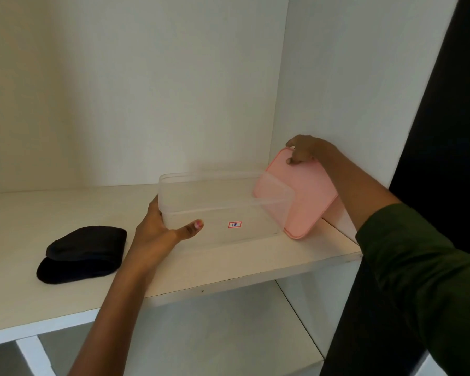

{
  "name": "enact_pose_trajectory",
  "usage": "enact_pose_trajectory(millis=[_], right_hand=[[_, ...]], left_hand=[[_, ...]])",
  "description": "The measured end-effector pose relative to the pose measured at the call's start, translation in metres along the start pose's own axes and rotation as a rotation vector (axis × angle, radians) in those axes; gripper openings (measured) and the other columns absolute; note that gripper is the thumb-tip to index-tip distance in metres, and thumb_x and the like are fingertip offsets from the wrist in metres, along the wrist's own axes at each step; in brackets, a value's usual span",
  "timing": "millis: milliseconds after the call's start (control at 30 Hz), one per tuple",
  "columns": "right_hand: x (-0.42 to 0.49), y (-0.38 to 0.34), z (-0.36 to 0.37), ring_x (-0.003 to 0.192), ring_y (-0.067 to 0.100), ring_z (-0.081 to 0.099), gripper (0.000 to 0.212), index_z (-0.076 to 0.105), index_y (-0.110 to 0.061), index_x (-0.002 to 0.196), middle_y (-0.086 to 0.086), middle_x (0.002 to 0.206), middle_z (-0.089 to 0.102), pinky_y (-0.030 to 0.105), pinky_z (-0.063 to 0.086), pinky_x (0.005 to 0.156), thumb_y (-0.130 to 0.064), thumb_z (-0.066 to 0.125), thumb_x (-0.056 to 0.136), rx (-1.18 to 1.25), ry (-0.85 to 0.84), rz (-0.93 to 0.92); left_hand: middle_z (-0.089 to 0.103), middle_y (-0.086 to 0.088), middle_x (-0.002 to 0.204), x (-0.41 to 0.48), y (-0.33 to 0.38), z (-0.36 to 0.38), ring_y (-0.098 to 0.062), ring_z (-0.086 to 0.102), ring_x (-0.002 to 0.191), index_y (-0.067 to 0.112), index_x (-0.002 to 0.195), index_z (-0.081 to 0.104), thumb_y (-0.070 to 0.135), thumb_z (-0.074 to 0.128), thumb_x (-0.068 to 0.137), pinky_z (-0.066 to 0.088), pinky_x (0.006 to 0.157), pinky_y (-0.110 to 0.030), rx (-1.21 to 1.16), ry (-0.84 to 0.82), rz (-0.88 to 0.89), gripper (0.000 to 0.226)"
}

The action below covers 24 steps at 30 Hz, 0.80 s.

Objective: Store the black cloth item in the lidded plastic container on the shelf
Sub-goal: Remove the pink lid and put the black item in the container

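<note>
The black cloth [82, 253] lies folded on the shelf [228, 270], near the front edge and a little to the left of the container [255, 210], not touching it. It looks soft, light and limp. Judging by its folded bulk, it should be scooped up whole from above or from underneath so the fold does not fall open; it will squash down easily to fit.

The left hand [158, 234] grips the near left corner of the container, thumb laid along the front wall, the other fingers [154, 206] curled round the end. The box is clear, thin plastic, probably light and a bit slick, so it would likely slide if not steadied. A small red-bordered label [234, 224] on its front wall reads "18"; no brand can be seen.

Farther back, the pink lid [304, 196] is off and stands tilted at the box's right end, lower edge on the shelf. The right hand [307, 150], arm in a dark green sleeve [407, 253], pinches the lid's top edge with its fingers [296, 156]. The lid looks stiff and light.
</note>
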State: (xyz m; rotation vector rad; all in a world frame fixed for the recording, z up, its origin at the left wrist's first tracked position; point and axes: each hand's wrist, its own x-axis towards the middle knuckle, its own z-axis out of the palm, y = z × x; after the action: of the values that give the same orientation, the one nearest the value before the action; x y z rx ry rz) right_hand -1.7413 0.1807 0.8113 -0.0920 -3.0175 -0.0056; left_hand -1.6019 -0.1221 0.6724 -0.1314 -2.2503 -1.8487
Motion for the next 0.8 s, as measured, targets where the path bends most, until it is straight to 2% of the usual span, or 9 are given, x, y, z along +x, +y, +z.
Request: enact_pose_trajectory(millis=[100,167,233,300,333,467,567,667,800], right_hand=[[0.002,0.001,0.004,0.136,0.032,0.038,0.067,0.034,-0.008,0.145,0.013,0.150,0.036,0.040,0.035,0.111,-0.023,0.065,0.088,0.001,-0.017,0.013],[0.006,0.002,0.006,0.132,0.033,0.043,0.063,0.041,-0.006,0.141,0.015,0.145,0.043,0.044,0.039,0.108,-0.023,0.067,0.086,-0.031,0.018,0.008],[0.008,0.002,0.006,0.117,0.034,0.054,0.046,0.055,-0.002,0.121,0.018,0.133,0.053,0.045,0.047,0.099,-0.021,0.069,0.081,-0.092,0.074,-0.030],[0.005,-0.001,0.005,0.100,0.033,0.059,0.024,0.059,-0.001,0.094,0.021,0.120,0.059,0.039,0.051,0.085,-0.016,0.070,0.078,-0.144,0.114,-0.069],[0.001,-0.004,0.004,0.100,0.034,0.060,0.024,0.059,0.001,0.094,0.021,0.117,0.060,0.038,0.051,0.081,-0.013,0.070,0.078,-0.171,0.132,-0.081],[-0.011,-0.010,0.000,0.116,0.035,0.054,0.039,0.057,0.002,0.116,0.019,0.121,0.058,0.040,0.046,0.094,-0.015,0.068,0.082,-0.298,0.162,-0.017],[-0.012,-0.013,-0.005,0.114,0.034,0.057,0.039,0.059,0.003,0.113,0.018,0.121,0.059,0.037,0.046,0.094,-0.015,0.071,0.082,-0.317,0.118,-0.007],[-0.017,-0.017,-0.006,0.111,0.036,0.060,0.042,0.060,0.004,0.112,0.017,0.120,0.059,0.038,0.050,0.086,-0.013,0.076,0.077,-0.348,0.101,0.000],[-0.021,-0.022,-0.005,0.108,0.035,0.063,0.041,0.062,0.004,0.111,0.017,0.108,0.060,0.038,0.051,0.080,-0.006,0.077,0.074,-0.382,0.099,0.021]], left_hand=[[0.054,0.007,0.131,0.001,0.001,0.002,-0.021,0.050,0.119,0.031,0.141,0.034,0.036,0.081,0.067,0.042,0.096,-0.034,-0.005,-0.019,-0.006,0.088],[0.053,0.008,0.128,0.001,0.002,0.004,-0.020,0.050,0.116,0.031,0.141,0.034,0.036,0.080,0.067,0.040,0.093,-0.032,0.001,-0.016,-0.002,0.087],[0.052,0.009,0.125,0.000,0.003,0.008,-0.018,0.049,0.114,0.031,0.141,0.033,0.037,0.079,0.068,0.039,0.090,-0.031,0.016,-0.023,0.006,0.087],[0.053,0.010,0.123,-0.002,0.005,0.011,-0.017,0.050,0.112,0.031,0.141,0.033,0.037,0.079,0.068,0.039,0.088,-0.029,0.018,-0.033,0.009,0.087],[0.053,0.010,0.122,-0.002,0.005,0.012,-0.016,0.050,0.110,0.031,0.141,0.033,0.036,0.079,0.068,0.039,0.087,-0.029,0.018,-0.034,0.010,0.086],[0.053,0.011,0.124,-0.003,0.006,0.013,-0.016,0.050,0.112,0.032,0.141,0.034,0.037,0.079,0.068,0.038,0.088,-0.028,0.016,-0.034,0.023,0.086],[0.053,0.012,0.124,-0.005,0.006,0.014,-0.016,0.051,0.112,0.034,0.141,0.033,0.043,0.080,0.065,0.039,0.089,-0.029,0.034,-0.036,0.026,0.090],[0.054,0.012,0.125,-0.006,0.007,0.015,-0.015,0.052,0.112,0.034,0.141,0.033,0.042,0.079,0.066,0.040,0.088,-0.027,0.041,-0.033,0.033,0.088],[0.055,0.014,0.127,-0.009,0.009,0.016,-0.013,0.054,0.114,0.033,0.141,0.033,0.040,0.079,0.067,0.041,0.090,-0.026,0.028,-0.034,0.035,0.087]])
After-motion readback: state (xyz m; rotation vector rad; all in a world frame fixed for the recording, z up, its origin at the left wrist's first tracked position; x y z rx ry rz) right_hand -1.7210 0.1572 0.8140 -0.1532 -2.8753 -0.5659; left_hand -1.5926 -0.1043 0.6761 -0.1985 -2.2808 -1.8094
